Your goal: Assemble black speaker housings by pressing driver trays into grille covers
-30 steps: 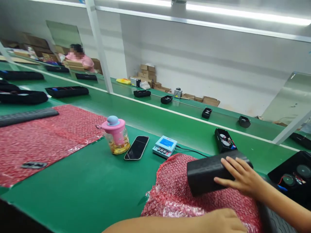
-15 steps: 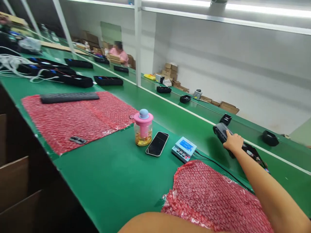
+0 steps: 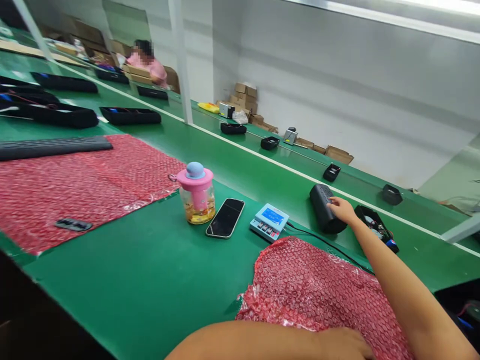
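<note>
My right hand (image 3: 342, 210) is stretched far out over the green belt and rests on a black speaker housing (image 3: 321, 214) that lies on the conveyor. Its fingers lie on the housing's top and do not wrap round it. My left hand (image 3: 347, 344) lies at the bottom edge on a sheet of red bubble wrap (image 3: 311, 290); its fingers are mostly out of frame. An open black housing with wiring (image 3: 375, 227) sits just right of my right hand.
A pink-lidded jar (image 3: 197, 195), a phone (image 3: 225, 217) and a small blue-screened meter (image 3: 269, 222) with a cable stand left of the wrap. A larger red bubble sheet (image 3: 75, 185) holds a long black grille (image 3: 52, 146). More black housings ride the belt; another person sits far back.
My right hand carried the black housing from the bubble wrap out to the conveyor and set it down. The view has shifted. My left hand has come back into view at the bottom.
</note>
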Tool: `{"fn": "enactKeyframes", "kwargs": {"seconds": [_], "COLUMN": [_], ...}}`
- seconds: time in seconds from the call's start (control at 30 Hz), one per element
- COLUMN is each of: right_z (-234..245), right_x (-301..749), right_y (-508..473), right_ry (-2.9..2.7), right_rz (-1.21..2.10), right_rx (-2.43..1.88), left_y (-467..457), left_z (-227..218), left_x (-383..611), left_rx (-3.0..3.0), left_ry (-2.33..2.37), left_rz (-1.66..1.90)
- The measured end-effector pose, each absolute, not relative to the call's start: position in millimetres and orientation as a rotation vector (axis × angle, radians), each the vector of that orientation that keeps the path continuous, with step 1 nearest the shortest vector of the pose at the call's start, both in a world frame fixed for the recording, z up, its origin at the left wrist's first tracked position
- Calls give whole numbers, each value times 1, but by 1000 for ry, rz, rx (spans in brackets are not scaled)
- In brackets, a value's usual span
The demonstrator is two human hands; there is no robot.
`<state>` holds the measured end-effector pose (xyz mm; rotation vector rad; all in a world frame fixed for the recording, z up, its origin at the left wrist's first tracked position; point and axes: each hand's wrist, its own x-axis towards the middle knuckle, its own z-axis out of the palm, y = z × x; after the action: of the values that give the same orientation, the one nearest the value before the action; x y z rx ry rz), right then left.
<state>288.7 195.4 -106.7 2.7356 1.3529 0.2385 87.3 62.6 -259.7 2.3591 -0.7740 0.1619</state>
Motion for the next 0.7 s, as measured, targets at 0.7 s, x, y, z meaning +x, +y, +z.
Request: {"fn": "enactKeyframes", "kwargs": {"seconds": [0.7], "right_z": [-45], "right_x": [306], "right_y": [21], "right_ry": [736], "right_rz": [114], "right_rx": [3617], "left_y": [77], "left_z": [-221], "left_x": [51], "left_rx": [2510], "left_ry": [-1048], "left_rz": [345]}}
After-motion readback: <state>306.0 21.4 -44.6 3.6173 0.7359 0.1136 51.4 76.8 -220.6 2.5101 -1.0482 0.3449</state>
